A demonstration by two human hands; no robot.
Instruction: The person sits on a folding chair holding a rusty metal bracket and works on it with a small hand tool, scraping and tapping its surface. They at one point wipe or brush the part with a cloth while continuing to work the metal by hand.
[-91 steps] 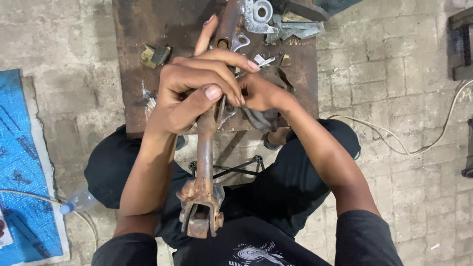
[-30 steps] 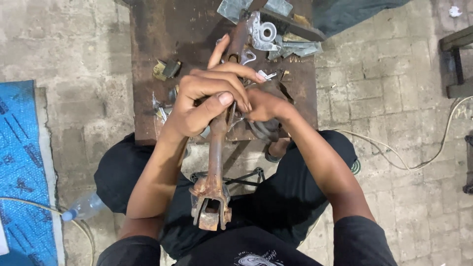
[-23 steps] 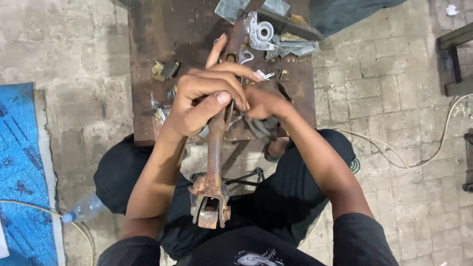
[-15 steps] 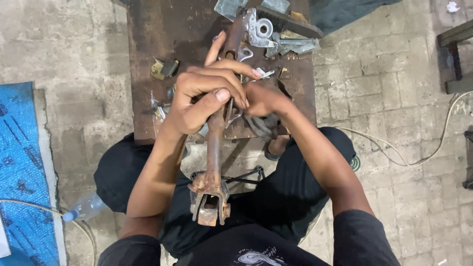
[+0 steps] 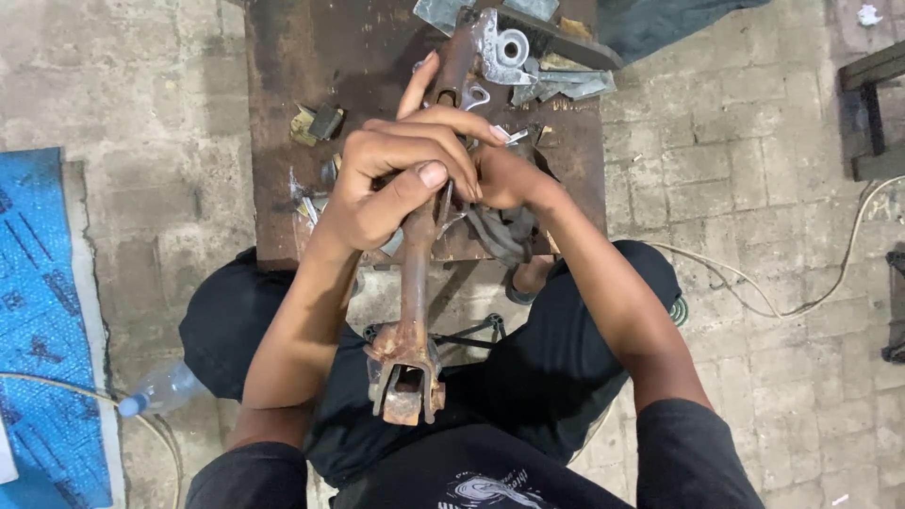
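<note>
A long rusty metal shaft with a forked yoke end points toward my lap; its far end rests on a low rusty metal table. My left hand wraps around the shaft's middle, thumb across the top and index finger sticking out. My right hand is closed against the shaft just right of the left hand; what its fingers pinch is hidden. A grey metal bracket with a round hole sits at the shaft's far end.
Small metal scraps and grey plates lie on the table. A blue tarp and a plastic bottle are on the stone floor at left. A pale cable runs across the floor at right, near dark furniture.
Across the earlier frames the shaft's yoke end and the view shifted slightly. Both hands keep the same grip on the shaft's middle.
</note>
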